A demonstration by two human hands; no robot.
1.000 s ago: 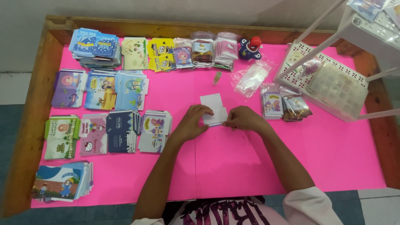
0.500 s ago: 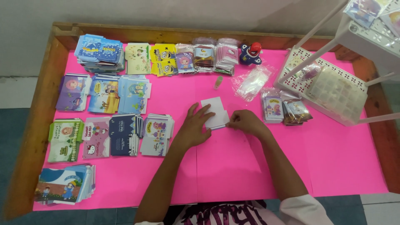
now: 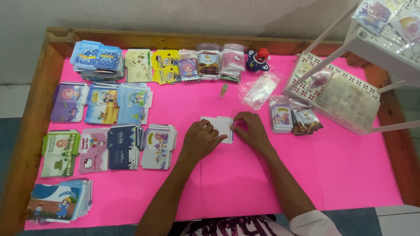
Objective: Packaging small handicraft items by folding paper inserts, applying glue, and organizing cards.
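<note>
Both hands press on a white card (image 3: 218, 126) lying flat on the pink table cover (image 3: 350, 175): the left hand (image 3: 200, 140) grasps its lower edge, the right hand (image 3: 250, 131) pinches its right edge. Right of the card stands a white perforated basket (image 3: 345, 98) with a small purple item inside.

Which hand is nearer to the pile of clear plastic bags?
Right. The right hand lies just below the clear plastic bags; the left hand is farther away, across the white card.
</note>
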